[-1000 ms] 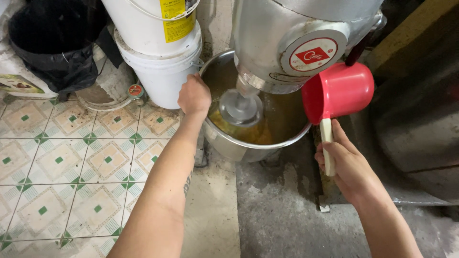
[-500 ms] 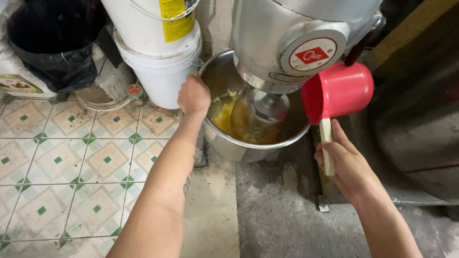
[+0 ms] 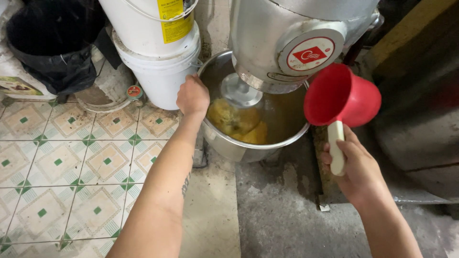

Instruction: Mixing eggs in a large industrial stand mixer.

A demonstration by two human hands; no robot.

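Observation:
My left hand (image 3: 192, 97) grips the left rim of a steel mixing bowl (image 3: 224, 141) that sits under a large grey floor mixer (image 3: 267, 38). Inside the bowl a yellow dough mass (image 3: 236, 122) clings around the mixer's metal attachment (image 3: 240, 91). My right hand (image 3: 356, 167) holds the white handle of a red plastic scoop (image 3: 340, 97), tilted with its mouth toward the bowl's right rim. I cannot see anything inside the scoop.
Two stacked white buckets (image 3: 155, 52) stand left of the bowl, touching it. A black bag-lined bin (image 3: 52, 45) stands at the far left. Patterned green and cream tiles (image 3: 71, 162) cover the floor on the left; rough concrete (image 3: 277, 210) lies below the mixer.
The attachment has swung around inside the bowl and the dough has gathered into a lump. The red scoop stays beside the rim, my left hand stays on the bowl.

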